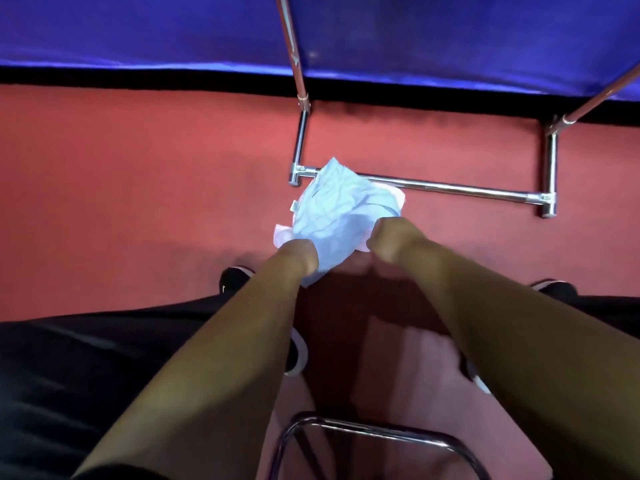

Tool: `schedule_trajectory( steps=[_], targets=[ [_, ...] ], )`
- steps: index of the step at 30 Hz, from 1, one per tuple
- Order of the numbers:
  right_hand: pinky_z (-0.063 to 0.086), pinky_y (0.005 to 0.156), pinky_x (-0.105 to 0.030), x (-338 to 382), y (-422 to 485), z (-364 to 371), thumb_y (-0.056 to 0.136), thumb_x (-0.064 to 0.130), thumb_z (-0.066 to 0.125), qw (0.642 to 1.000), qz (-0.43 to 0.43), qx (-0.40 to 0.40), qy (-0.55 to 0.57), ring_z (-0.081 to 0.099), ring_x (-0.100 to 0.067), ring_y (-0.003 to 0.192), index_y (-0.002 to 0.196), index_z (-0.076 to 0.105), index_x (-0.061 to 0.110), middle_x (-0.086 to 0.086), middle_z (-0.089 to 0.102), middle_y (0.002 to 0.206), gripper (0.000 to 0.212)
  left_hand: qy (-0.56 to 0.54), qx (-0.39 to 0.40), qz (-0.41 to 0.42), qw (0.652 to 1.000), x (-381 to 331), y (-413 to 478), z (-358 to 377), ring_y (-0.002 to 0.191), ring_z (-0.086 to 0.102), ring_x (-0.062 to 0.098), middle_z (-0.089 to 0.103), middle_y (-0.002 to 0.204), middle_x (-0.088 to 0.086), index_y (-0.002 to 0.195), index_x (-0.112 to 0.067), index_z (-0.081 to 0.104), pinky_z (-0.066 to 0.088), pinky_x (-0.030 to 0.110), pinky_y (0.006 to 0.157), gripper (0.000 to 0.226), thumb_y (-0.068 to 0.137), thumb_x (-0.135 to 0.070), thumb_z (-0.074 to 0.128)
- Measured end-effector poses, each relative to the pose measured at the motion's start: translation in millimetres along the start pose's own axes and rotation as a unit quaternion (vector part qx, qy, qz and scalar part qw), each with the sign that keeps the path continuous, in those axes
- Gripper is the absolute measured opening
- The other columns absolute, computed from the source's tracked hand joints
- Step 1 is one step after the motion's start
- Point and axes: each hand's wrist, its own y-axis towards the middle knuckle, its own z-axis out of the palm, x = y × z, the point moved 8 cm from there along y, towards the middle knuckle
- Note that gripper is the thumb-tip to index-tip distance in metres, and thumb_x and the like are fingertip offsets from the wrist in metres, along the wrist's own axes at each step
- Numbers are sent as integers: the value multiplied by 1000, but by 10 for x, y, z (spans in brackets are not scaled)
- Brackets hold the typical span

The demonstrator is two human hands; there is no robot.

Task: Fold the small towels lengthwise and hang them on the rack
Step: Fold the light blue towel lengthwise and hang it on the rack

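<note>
A crumpled light-blue small towel [341, 211] with a pinkish underside hangs in the air in front of me. My left hand [299, 254] grips its near left edge. My right hand [393, 242] grips its near right edge. Both fists are curled round the cloth, a short way apart. Behind the towel stands the chrome rack [450, 188]; its low horizontal bar runs rightward and its uprights rise toward the top of the view. The towel covers the bar's left end in the view, and whether it touches the bar I cannot tell.
A red carpet [138, 188] covers the floor. A blue cloth-covered surface [173, 29] spans the far side. My black shoes [235, 278] and dark trousers are below. A dark metal frame [367, 431] sits near the bottom middle.
</note>
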Motion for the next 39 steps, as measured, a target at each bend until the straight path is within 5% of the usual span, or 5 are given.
schedule_trajectory(
  steps=[12, 16, 28, 34, 39],
  targets=[
    [35, 118, -37, -159, 228, 375, 115, 28, 40, 993, 10, -6, -113, 43, -38, 151, 163, 40, 5, -21, 41, 168, 53, 70, 50, 61, 994, -36, 371, 710, 144, 52, 31, 46, 162, 7, 160, -23, 43, 46, 48, 117, 62, 101, -11, 59],
    [44, 106, -35, -216, 255, 458, 111, 33, 44, 997, 9, -6, -83, 57, -35, 137, 146, 60, 9, -15, 61, 151, 46, -108, -82, -19, 991, 43, 416, 438, 109, 74, 26, 79, 115, 9, 114, -11, 81, 60, 35, 97, 27, 91, -14, 70],
    [41, 53, -9, -129, 64, -110, 97, 16, 70, 954, -42, -114, 273, 61, -16, 82, 102, 73, 19, 0, 71, 94, 6, -643, -97, 70, 756, -845, -105, -236, 76, 76, 31, 74, 86, 11, 103, -10, 70, 66, 34, 68, 21, 89, 5, 70],
    [47, 77, -27, -257, -311, -443, 103, 15, 70, 908, -76, -179, 370, 61, -11, 76, 102, 78, 13, 2, 71, 86, 8, -571, -163, 147, 791, -1100, -555, -614, 75, 74, 19, 75, 94, 5, 99, -16, 70, 67, 41, 81, 15, 93, -3, 68],
    [57, 72, -30, -332, -821, -811, 101, 21, 71, 866, -97, -221, 438, 69, -12, 71, 87, 77, 16, 5, 76, 76, 16, -507, -164, 233, 814, -1361, -1142, -821, 63, 69, 0, 74, 98, 4, 115, -5, 71, 55, 16, 60, 30, 94, 8, 53]
  ],
)
